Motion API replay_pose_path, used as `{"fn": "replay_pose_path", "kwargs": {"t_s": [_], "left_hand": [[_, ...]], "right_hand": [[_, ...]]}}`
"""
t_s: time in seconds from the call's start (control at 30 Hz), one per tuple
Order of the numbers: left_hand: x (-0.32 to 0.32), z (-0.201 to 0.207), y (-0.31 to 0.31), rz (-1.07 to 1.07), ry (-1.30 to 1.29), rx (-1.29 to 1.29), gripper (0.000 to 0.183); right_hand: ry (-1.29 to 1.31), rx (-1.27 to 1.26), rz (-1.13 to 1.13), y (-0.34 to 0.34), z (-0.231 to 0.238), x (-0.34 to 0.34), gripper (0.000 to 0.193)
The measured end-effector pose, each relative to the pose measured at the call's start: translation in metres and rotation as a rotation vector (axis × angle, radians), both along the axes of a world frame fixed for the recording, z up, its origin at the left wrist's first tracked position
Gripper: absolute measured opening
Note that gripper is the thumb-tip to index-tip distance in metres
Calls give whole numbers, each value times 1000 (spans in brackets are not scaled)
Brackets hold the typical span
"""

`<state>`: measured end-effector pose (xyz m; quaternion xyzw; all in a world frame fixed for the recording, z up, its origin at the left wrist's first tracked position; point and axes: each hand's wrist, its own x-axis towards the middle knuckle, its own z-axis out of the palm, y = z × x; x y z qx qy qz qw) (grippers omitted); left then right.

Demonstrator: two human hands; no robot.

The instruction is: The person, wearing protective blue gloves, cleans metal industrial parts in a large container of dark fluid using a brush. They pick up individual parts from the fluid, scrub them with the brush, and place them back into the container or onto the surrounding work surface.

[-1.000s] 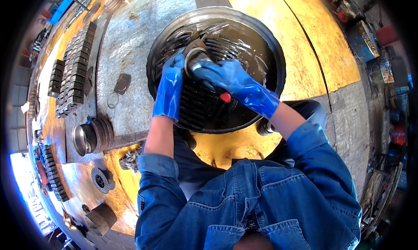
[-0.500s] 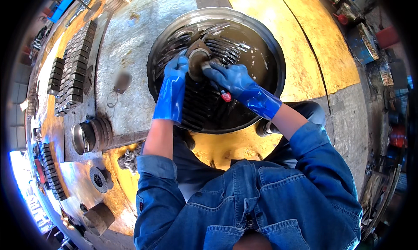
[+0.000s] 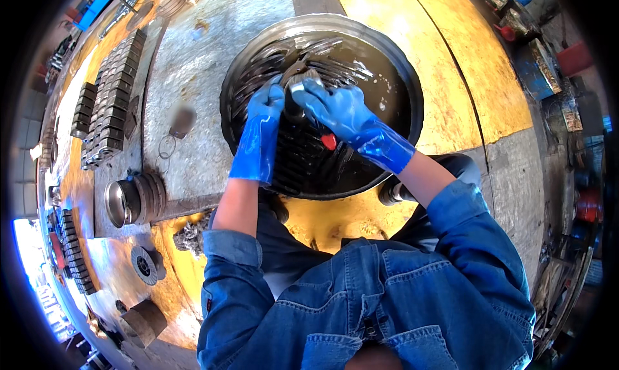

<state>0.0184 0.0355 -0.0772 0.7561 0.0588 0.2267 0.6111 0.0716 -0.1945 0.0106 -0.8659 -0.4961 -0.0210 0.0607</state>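
Mostly, the metal part is masked by both gloves; only its upper edge shows, at 11 o'clock inside the basin. Black ribbed pieces below it are hard to separate. Around: stacked rings at 8 o'clock, dark blocks at 9. Left hand enters from 7, fingers pinching the part. Right hand, from 4, grasps a brush, red handle end toward 5.

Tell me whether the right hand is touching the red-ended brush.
Touching. The head view shows the gloved right hand closed around the brush, with the red end sticking out below the hand and the bristle end beyond the fingers.
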Motion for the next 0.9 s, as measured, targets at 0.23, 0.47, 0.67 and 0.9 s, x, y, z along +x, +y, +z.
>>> {"fn": "replay_pose_path", "kwargs": {"t_s": [0.23, 0.47, 0.67, 0.9], "left_hand": [[2, 8, -7, 91, 63, 115, 35], [6, -2, -5, 68, -5, 98, 35], [8, -5, -2, 113, -41, 140, 35], [2, 10, 12, 66, 203, -10, 37]], "right_hand": [[213, 68, -198, -10, -17, 7, 50], [133, 100, -170, -6, -15, 18, 39], [435, 601, -350, -46, -50, 6, 33], [947, 821, -888, -109, -86, 23, 36]]}}
